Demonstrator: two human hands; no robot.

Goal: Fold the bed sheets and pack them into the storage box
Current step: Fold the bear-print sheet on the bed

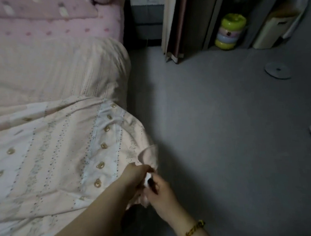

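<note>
A pale pink bed sheet (57,155) with bear prints and dotted stripes lies spread over the bed on the left. Its corner hangs off the bed's right edge. My left hand (137,177) grips that corner from the bed side. My right hand (161,192), with a beaded bracelet on the wrist, pinches the same corner from the floor side. Both hands meet at the bunched cloth. No storage box shows in this view.
A striped cream cover (54,73) and a pink quilt (41,20) lie further up the bed. Grey floor (217,131) spreads to the right. A stack of coloured rings (229,32) stands by tall boards (177,23) at the back. A round disc (278,70) lies on the floor.
</note>
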